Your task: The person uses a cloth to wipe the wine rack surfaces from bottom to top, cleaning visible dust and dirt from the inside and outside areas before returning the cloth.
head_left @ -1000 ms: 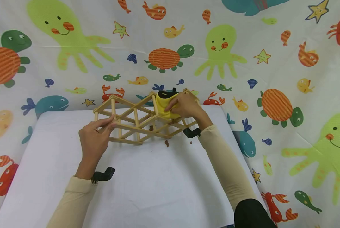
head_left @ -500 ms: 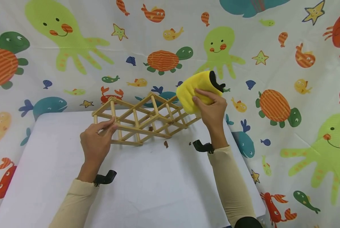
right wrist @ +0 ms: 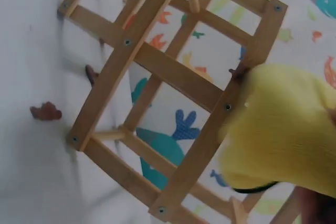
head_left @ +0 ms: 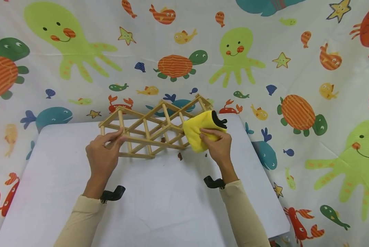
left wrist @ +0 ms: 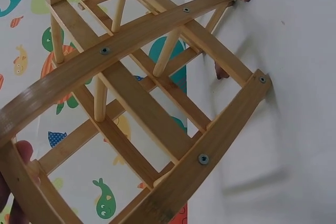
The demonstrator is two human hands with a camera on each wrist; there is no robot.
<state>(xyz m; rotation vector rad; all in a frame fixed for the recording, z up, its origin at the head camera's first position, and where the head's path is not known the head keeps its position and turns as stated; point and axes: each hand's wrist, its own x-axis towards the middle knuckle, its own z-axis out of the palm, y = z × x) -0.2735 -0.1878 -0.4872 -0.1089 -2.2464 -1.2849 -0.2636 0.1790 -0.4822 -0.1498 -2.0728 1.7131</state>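
Wooden rack [head_left: 141, 140] stands at the back of the white worktop [head_left: 159, 206], in front of the printed backdrop [head_left: 174, 65], and it looks to be where it was a second ago. What has changed is the yellow cloth [head_left: 198, 130]: half a second ago it was raised beside the rack's right end, up against the backdrop print, and now it is lower, across the front of that end. Its dark-edged corner points up and away from the rack. The right hand [head_left: 219, 145] has its fingers and thumb pinched on the folded cloth. The left hand [head_left: 105, 154] is as it was, with its fingers gripping the left end of the rack, which probably steadies the wood while the cloth is worked over it. In the right wrist view the cloth is blurred, so whether it presses on the slat or only passes in front is hard to tell. Lowered like this, the cloth seems back within reach of the slats. Brown scraps [head_left: 180, 156] lie near the rack, and a dark bit [right wrist: 239, 72] sits on a slat just beside the cloth.
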